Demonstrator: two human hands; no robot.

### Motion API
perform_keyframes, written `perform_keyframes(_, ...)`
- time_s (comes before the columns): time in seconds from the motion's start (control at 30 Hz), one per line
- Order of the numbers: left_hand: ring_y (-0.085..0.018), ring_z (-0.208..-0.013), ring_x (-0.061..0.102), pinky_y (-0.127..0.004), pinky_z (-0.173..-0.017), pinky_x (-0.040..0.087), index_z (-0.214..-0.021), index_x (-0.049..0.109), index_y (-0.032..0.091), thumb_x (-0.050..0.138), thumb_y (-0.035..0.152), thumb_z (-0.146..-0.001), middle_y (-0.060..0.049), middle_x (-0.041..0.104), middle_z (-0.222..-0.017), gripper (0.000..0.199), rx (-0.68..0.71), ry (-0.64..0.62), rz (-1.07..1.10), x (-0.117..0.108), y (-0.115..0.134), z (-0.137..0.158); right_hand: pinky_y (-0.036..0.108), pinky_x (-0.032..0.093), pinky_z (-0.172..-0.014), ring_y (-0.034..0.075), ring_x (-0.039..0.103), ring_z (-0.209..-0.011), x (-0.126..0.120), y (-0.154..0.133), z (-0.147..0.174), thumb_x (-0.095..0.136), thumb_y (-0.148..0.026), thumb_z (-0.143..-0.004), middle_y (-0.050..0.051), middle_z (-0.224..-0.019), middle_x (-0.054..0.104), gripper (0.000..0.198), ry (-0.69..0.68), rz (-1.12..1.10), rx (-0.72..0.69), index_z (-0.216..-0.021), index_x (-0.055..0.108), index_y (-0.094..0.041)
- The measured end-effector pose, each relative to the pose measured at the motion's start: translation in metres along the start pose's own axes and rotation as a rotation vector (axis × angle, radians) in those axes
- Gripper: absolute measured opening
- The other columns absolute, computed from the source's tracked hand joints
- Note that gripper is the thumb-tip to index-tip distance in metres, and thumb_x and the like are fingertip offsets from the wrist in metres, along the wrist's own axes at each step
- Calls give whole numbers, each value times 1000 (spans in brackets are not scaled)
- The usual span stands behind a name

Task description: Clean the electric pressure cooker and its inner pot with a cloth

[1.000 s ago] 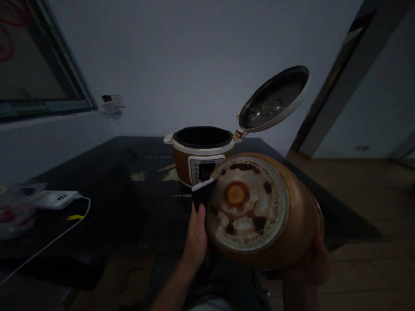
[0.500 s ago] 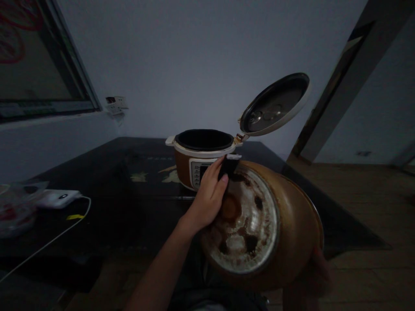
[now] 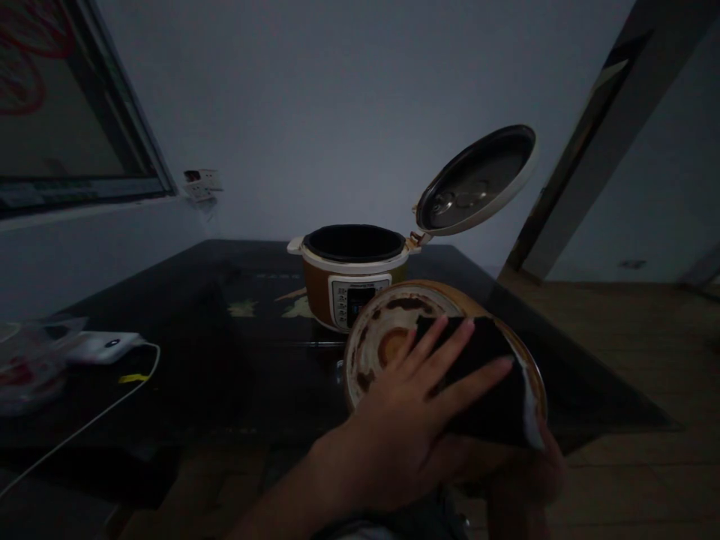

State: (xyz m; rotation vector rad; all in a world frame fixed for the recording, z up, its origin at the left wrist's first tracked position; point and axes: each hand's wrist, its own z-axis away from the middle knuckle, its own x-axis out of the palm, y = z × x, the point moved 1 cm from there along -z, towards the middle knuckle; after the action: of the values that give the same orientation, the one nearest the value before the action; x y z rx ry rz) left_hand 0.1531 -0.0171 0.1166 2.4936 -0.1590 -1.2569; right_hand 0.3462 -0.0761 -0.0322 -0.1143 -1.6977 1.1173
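Observation:
My left hand (image 3: 419,409) lies with spread fingers over a black cloth (image 3: 489,397), pressing it against the underside of a tilted metal basin (image 3: 388,315). The cloth shows a whitish edge on its right side. Brown and dark stains mark the basin's round base, and its outer wall is brownish. At the lower right, my right hand (image 3: 548,469) grips the basin near its rim; most of its fingers are dark or hidden. Behind the basin an electric pressure cooker (image 3: 318,289) stands on the table with its lid (image 3: 478,180) raised to the right.
The black table (image 3: 225,382) carries a clear plastic bag (image 3: 37,367) and a white power strip (image 3: 104,346) with a cord at the left. Wall sockets (image 3: 201,184) sit beside the window (image 3: 61,105). A doorway (image 3: 585,142) is at the right.
My left hand has slid right and down across the basin's base, and the cloth now lies spread under its fingers. The basin has tilted slightly; my right hand stays at its rim.

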Motion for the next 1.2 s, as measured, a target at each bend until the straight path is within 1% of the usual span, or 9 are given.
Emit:
perform_keyframes(0.1, -33, -151, 7, -59, -119, 17, -157, 19, 29, 52, 22, -90, -6, 5, -165, 75, 13, 1, -50, 13, 3, 19, 53, 51, -97, 28, 69, -101, 3, -4, 0, 62, -43, -81, 5, -115, 72, 48, 104, 22, 63, -126, 64, -24)
perform_keyframes(0.17, -33, -151, 10, -60, -118, 19, -158, 14, 30, 51, 18, -86, -7, 7, -165, 81, -11, 24, -68, 21, 1, 31, 53, 51, -96, 28, 69, -102, 9, -7, 1, 62, -45, -81, 7, -114, 72, 51, 111, 23, 71, -126, 63, -21)
perform_keyframes(0.4, -31, -151, 14, -57, -115, 32, -158, 11, 24, 45, 8, -81, -12, 15, -165, 85, -197, 145, -101, 37, -4, 65, 53, 49, -100, 27, 68, -101, 31, -17, 4, 63, -42, -76, 5, -113, 73, 48, 244, -16, 67, -118, 68, -20)
perform_keyframes(0.47, -30, -151, 16, -55, -116, 32, -157, 12, 23, 47, 11, -84, -12, 18, -164, 82, -198, 172, -108, 36, -2, 66, 53, 48, -101, 27, 68, -104, 33, -18, 5, 64, -41, -76, 6, -112, 73, 47, 246, -13, 76, -117, 69, -20)
perform_keyframes(0.6, -30, -151, 17, -52, -119, 26, -156, 17, 20, 49, 27, -90, -12, 25, -162, 74, -84, 189, -103, 33, 1, 55, 54, 44, -107, 29, 62, -116, 32, -16, 5, 64, -41, -75, 5, -117, 72, 44, 273, -44, 121, -114, 71, -20)
perform_keyframes(0.77, -28, -152, 14, -48, -121, 19, -156, 21, 28, 38, 40, -98, -3, 21, -164, 62, -13, 214, -190, 35, 10, 41, 54, 46, -103, 31, 65, -112, 29, -17, 8, 61, -47, -78, 7, -103, 75, 41, 108, -7, 91, -109, 72, -22)
perform_keyframes(0.97, -24, -152, 16, -44, -122, 14, -156, 19, 28, 38, 36, -99, -2, 25, -163, 61, -198, 228, -127, 41, 8, 49, 46, 40, -111, 24, 59, -122, 33, -24, 9, 59, -37, -79, 2, -117, 72, 37, 152, -40, 37, -111, 71, -23)
perform_keyframes(1.07, -20, -152, 16, -45, -123, 10, -156, 16, 36, 37, 26, -100, 1, 24, -163, 60, -337, 252, -57, 39, -1, 57, 45, 35, -115, 23, 58, -123, 33, -24, 9, 60, -35, -78, 0, -122, 70, 37, 193, -55, -4, -111, 72, -23)
perform_keyframes(1.2, -18, -152, 12, -51, -123, 7, -153, 11, 46, 33, 24, -103, 5, 20, -164, 59, -420, 321, 69, 34, -17, 62, 44, 38, -112, 24, 59, -121, 32, -23, 10, 62, -32, -76, -1, -122, 70, 39, 232, -52, -57, -112, 72, -22)
